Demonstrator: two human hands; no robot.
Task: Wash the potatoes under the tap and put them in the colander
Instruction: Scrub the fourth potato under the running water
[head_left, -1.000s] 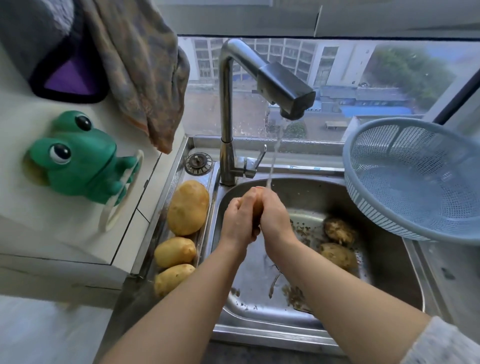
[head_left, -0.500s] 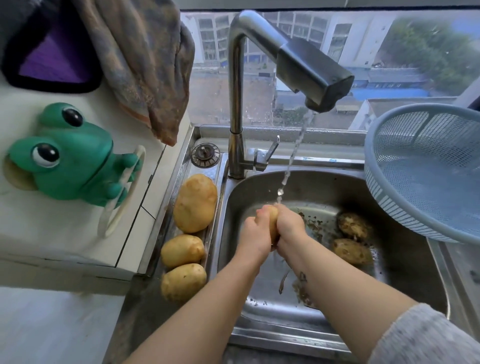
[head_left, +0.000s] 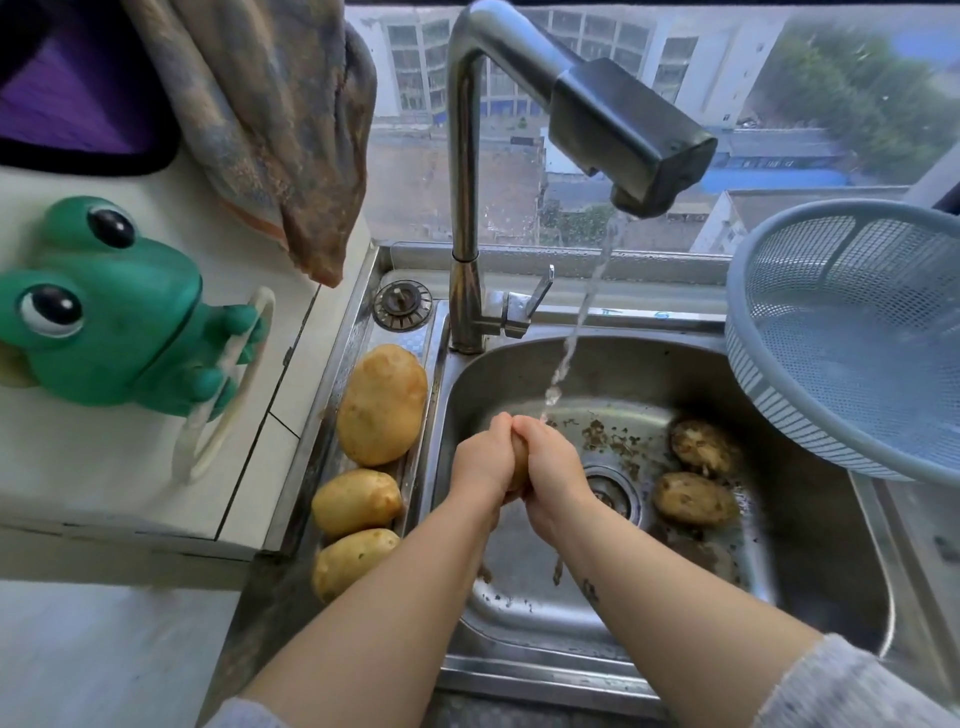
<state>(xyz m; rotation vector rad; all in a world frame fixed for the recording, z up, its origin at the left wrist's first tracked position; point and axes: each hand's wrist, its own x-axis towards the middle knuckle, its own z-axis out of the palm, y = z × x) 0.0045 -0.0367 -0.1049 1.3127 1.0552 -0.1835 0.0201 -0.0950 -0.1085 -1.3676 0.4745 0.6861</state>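
My left hand (head_left: 480, 462) and my right hand (head_left: 553, 470) are clasped around one potato (head_left: 518, 460) over the steel sink (head_left: 810, 587), just below the stream from the tap (head_left: 631, 137). Only a strip of that potato shows between my palms. Two dirty potatoes (head_left: 704, 447) (head_left: 693, 499) lie in the basin to the right of the drain. Three clean yellow potatoes (head_left: 382, 405) (head_left: 357, 501) (head_left: 353, 561) rest in a row on the ledge left of the basin. The pale blue colander (head_left: 852, 332) sits tilted on the sink's right rim, with nothing visible in it.
A green frog holder (head_left: 104, 312) sticks out from the white wall on the left. A cloth (head_left: 280, 130) hangs above the ledge. A drain plug (head_left: 402, 305) lies behind the clean potatoes. Bits of dirt are scattered over the basin floor.
My hands, still holding the potato, have sunk a little lower in the basin under the stream, and the camera has leaned closer to the sink.
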